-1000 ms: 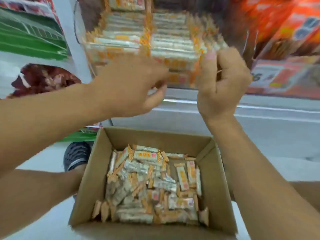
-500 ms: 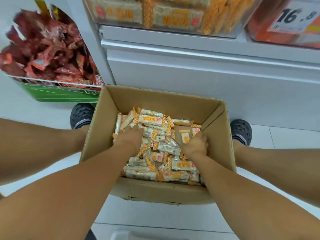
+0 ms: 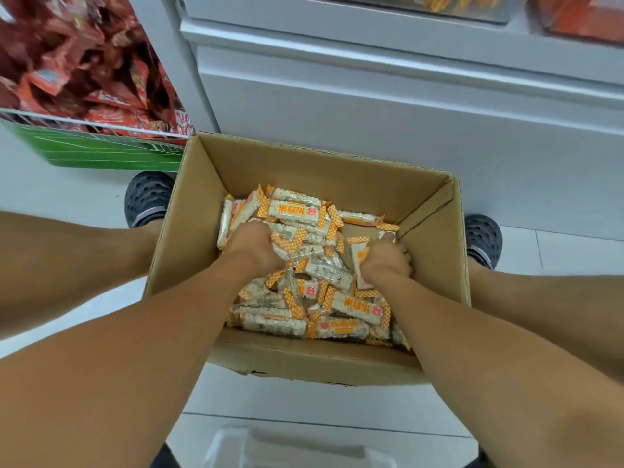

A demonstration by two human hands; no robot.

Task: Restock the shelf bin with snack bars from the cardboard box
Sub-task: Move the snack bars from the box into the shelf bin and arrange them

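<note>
An open cardboard box [image 3: 435, 251] sits on the floor between my feet, holding several white snack bars [image 3: 351, 307] with orange checked ends. Both hands are down inside it. My left hand [image 3: 251, 246] is closed around a bunch of bars at the middle left of the pile. My right hand [image 3: 386, 260] is closed on bars near the box's right wall, one bar standing up beside the thumb. The shelf bin [image 3: 469, 8] with the same bars shows only as a strip at the top edge.
The white shelf front [image 3: 371, 106] rises right behind the box. A green-fronted bin of red snack packs [image 3: 84, 79] stands at the upper left. My dark shoes [image 3: 147, 197] flank the box on white floor tiles. A pale container edge [image 3: 297, 444] lies below.
A second ago both hands were up at the shelf bin. They dropped into the box, and since half a second ago their fingers have closed around bars. My view tilted down.
</note>
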